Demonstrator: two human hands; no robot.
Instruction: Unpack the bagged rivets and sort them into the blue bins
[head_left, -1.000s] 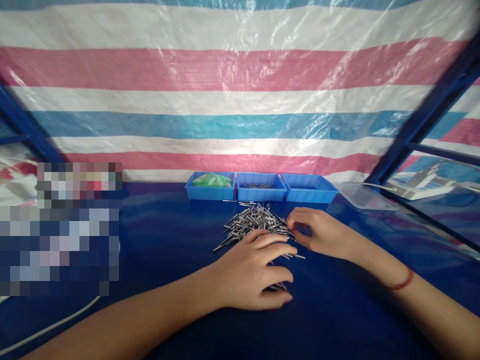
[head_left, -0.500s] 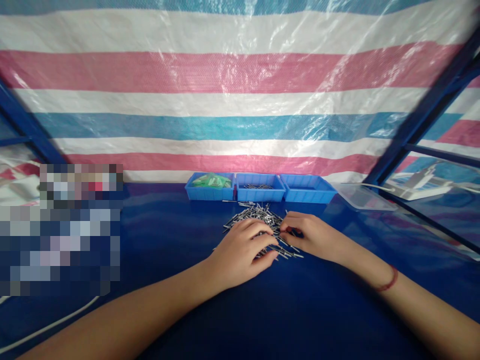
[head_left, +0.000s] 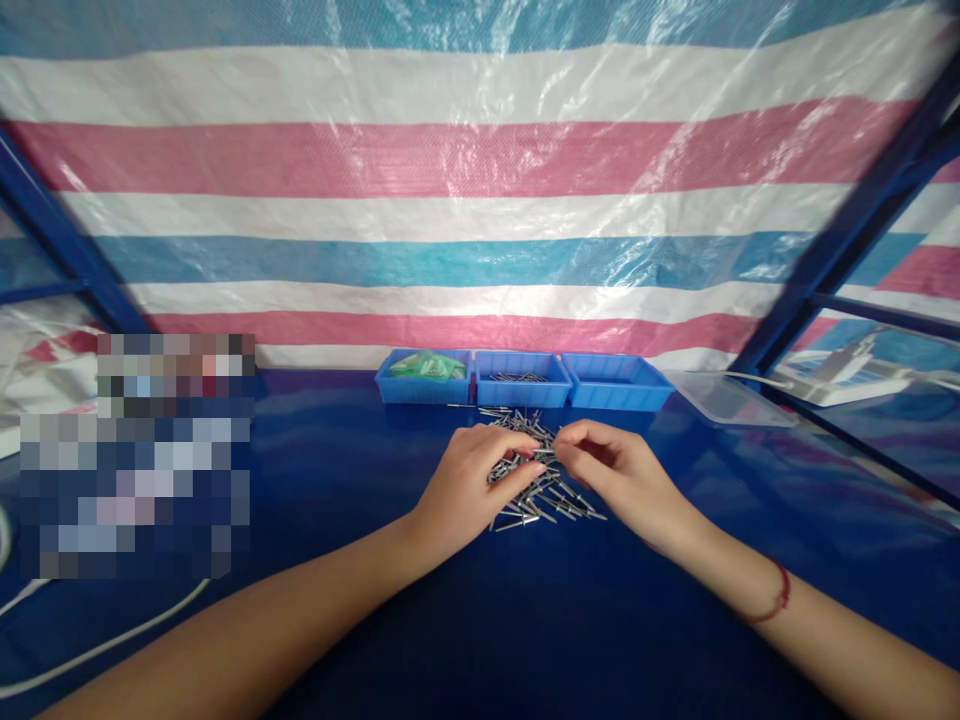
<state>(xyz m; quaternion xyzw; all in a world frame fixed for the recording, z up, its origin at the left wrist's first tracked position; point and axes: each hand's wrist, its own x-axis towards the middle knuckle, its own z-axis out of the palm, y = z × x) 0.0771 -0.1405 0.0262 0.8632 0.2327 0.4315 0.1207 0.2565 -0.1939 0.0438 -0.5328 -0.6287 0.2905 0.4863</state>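
A loose pile of silvery blind rivets [head_left: 551, 495] lies on the blue table, partly covered by my hands. My left hand [head_left: 469, 485] reaches over the pile's left side, thumb and forefinger apart, with its other fingers hidden. Facing it, my right hand [head_left: 619, 465] pinches a single rivet [head_left: 543, 451] between thumb and forefinger above the pile. The rivet's free end points toward the left fingertips; whether they touch it I cannot tell.
Behind the pile stand three blue bins: the left bin [head_left: 420, 393] holds a green packet, the middle bin [head_left: 521, 397] some rivets. Beside the right bin [head_left: 619, 400] lies a clear plastic lid [head_left: 731, 398]. A white cable [head_left: 112, 655] runs along the left.
My left hand has drawn back from spread over the pile to a half-open thumb-and-forefinger shape. My right hand has moved left, and a rivet now shows in its pinch.
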